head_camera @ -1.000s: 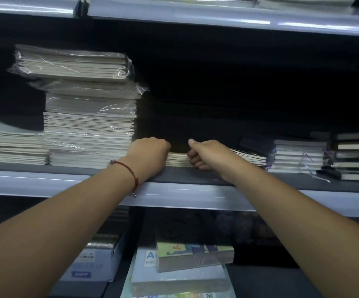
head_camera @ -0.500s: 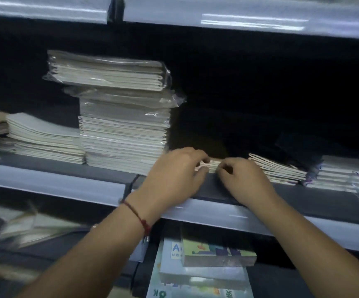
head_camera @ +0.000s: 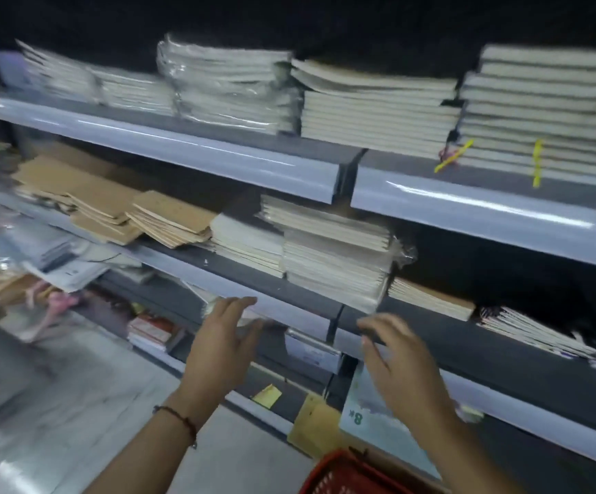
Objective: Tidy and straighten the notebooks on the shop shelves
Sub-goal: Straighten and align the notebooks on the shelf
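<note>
Both my hands hover in front of the middle shelf point(head_camera: 503, 354), holding nothing. My left hand point(head_camera: 223, 338), with a red cord at the wrist, has its fingers spread below the shelf's front lip. My right hand point(head_camera: 401, 365) is open too, fingers loose, just in front of the shelf edge. Above them on that shelf stands a tall plastic-wrapped stack of white notebooks point(head_camera: 335, 254). A thin stack with a brown cover point(head_camera: 432, 297) lies to its right, and slanted brown-cover notebooks point(head_camera: 171, 219) lie to its left. The view is blurred by motion.
The upper shelf point(head_camera: 218, 155) carries several white notebook stacks point(head_camera: 378, 105), some with yellow tags. Loose packs and papers crowd the lower left point(head_camera: 50, 258). A red basket point(head_camera: 346, 474) sits at the bottom edge, and yellow envelopes point(head_camera: 310, 422) lie on the bottom shelf.
Both hands let go of the thin stack and pulled back from the shelf, now open in the air. The camera swung back and left, showing more shelves.
</note>
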A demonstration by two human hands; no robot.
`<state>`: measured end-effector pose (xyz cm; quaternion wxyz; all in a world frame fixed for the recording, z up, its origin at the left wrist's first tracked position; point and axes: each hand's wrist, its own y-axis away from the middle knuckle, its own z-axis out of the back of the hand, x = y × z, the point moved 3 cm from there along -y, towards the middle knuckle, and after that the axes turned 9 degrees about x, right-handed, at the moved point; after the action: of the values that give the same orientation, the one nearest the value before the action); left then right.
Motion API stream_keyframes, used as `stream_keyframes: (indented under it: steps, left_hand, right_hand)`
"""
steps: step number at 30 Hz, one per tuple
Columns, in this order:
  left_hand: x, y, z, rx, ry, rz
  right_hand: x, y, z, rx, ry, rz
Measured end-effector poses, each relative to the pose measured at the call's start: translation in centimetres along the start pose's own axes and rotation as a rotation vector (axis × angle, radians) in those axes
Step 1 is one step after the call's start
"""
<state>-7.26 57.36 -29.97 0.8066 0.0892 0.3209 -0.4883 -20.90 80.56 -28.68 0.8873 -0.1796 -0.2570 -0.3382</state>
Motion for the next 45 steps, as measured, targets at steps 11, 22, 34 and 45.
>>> stream_keyframes:
  steps: [11, 22, 34, 45]
  left_hand:
    - [7.1, -6.4, 7.2, 0.124, 1.011, 0.470]
    - [10.7, -16.5, 5.7, 0.591, 1.923, 0.687]
    - [10.6, -19.7, 5.4, 0.696, 1.909, 0.715]
    - [14.9, -15.3, 12.9, 0.512, 0.225, -0.113]
  right_hand:
    - [12.4, -7.6, -9.5, 0.233, -0.624, -0.405]
    - [17.5, -19.9, -14.0, -0.439, -1.987, -0.761]
    - [18.4, -22.1, -12.4, -0.605, -2.070, -0.725]
    - [19.3, -18.0, -15.8, -0.064, -0.701, -0.698]
